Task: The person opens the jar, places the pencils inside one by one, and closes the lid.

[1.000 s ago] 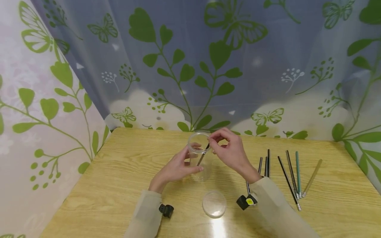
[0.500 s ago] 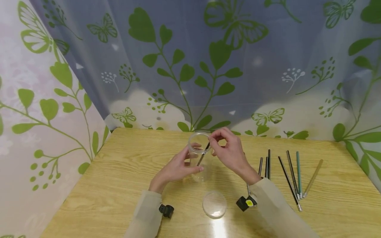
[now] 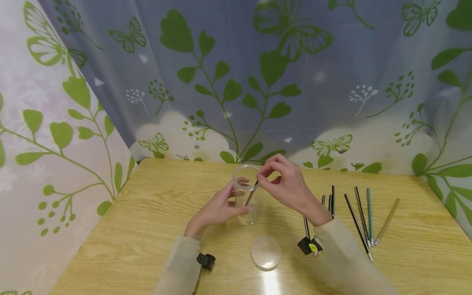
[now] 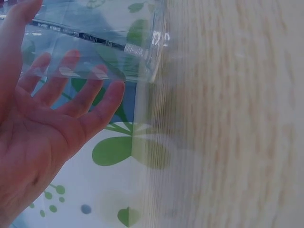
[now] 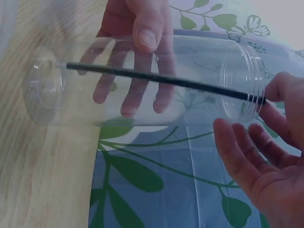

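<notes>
A clear plastic jar (image 3: pixel 254 211) stands upright on the table with its mouth uncovered. My left hand (image 3: pixel 221 207) grips its side, thumb in front and fingers behind, visible through the wall in the right wrist view. Inside the jar, a black pencil (image 5: pixel 161 80) leans at a slant. Its silver ferrule end is down by the jar's base in the left wrist view. At the rim, my right hand (image 3: pixel 285 186) pinches the pencil's upper end between thumb and forefinger; the other fingers are loosely bent beside the jar mouth.
A round clear lid (image 3: pixel 265 253) lies in front of the jar. To the right lie several pencils: black ones (image 3: pixel 333 200), a green one (image 3: pixel 370 215) and a tan one (image 3: pixel 388 221). My right forearm partly covers some. Patterned curtain (image 3: pixel 236 135) hangs behind the wooden table (image 3: pixel 147 217).
My right wrist and forearm have shifted slightly right, and the pinching fingertips sit a little lower at the rim. Less of the pencil shows above. The left hand and jar have stayed put.
</notes>
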`<state>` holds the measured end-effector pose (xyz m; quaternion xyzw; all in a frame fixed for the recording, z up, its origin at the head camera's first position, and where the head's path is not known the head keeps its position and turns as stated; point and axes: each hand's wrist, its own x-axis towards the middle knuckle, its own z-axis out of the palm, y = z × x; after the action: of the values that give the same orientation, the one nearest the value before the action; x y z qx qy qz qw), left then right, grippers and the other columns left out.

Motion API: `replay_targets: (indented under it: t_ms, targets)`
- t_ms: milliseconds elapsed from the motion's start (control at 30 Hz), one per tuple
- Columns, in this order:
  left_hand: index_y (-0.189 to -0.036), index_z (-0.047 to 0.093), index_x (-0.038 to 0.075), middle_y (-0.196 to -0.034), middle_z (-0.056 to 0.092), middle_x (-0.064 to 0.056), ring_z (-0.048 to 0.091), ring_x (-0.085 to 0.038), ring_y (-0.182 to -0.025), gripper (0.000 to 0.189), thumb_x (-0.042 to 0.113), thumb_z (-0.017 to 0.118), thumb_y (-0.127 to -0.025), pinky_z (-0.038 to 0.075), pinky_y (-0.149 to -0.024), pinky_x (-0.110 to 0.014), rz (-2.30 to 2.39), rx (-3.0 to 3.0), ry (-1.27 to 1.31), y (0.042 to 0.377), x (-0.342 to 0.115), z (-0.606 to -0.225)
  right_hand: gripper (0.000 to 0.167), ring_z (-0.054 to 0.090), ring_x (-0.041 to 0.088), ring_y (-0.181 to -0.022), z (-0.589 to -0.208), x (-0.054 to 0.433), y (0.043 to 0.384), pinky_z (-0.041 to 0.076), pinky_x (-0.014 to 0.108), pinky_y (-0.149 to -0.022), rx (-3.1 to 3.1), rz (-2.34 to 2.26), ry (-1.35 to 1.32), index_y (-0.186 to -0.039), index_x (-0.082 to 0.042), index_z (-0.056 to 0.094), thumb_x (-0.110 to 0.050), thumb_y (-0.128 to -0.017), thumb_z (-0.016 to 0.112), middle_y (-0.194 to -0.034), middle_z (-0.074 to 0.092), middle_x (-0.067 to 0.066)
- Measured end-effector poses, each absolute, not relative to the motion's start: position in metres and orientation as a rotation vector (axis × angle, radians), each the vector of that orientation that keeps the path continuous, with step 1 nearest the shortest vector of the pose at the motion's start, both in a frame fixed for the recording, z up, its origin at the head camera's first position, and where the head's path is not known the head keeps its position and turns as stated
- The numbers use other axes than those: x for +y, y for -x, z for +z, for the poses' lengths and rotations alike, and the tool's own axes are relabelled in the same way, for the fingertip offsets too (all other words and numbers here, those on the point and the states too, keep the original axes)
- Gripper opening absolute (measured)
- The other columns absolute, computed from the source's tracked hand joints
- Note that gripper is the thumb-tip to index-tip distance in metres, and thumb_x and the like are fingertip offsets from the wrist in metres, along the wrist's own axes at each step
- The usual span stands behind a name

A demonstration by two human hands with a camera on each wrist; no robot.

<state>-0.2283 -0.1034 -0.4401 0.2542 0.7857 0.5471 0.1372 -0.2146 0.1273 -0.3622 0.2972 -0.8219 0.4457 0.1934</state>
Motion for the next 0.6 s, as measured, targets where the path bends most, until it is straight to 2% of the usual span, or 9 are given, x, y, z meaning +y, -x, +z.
replay_targets:
  t_ms: [167,400,600]
  targets:
    - [-0.148,0.039,0.039,-0.160,0.040,-0.002,0.046,-0.037,-0.145,0.069,0.017,0.076,-0.094,0.047,-0.114,-0.057,1.588,2.277,-0.731,0.228,-0.103,-0.441,0.003,0.066,0.015,-0.082,-0.357,0.131,0.214,0.061,0.022,-0.063,-2.358,1.217,-0.875,-0.092,-0.005,0.077,-0.005,-0.089,0.075,-0.096,0.062,0.005]
    - [-0.150,0.037,0.039,-0.162,0.038,-0.006,0.045,-0.040,-0.145,0.070,0.025,0.076,-0.094,0.045,-0.115,-0.058,1.574,2.280,-0.750,0.227,-0.104,-0.442,0.004,0.060,0.007,-0.071,-0.352,0.132,0.213,0.054,0.020,-0.057,-2.398,1.126,-0.853,-0.091,-0.012,0.078,-0.009,-0.091,0.075,-0.080,0.067,-0.003]
    - [-0.149,0.038,0.038,-0.162,0.039,-0.005,0.048,-0.032,-0.144,0.070,0.023,0.077,-0.093,0.048,-0.114,-0.055,1.572,2.288,-0.760,0.228,-0.104,-0.441,0.006,0.063,0.007,-0.070,-0.348,0.133,0.209,0.053,0.020,-0.056,-2.433,1.138,-0.785,-0.095,-0.013,0.079,-0.011,-0.092,0.074,-0.081,0.071,-0.004]
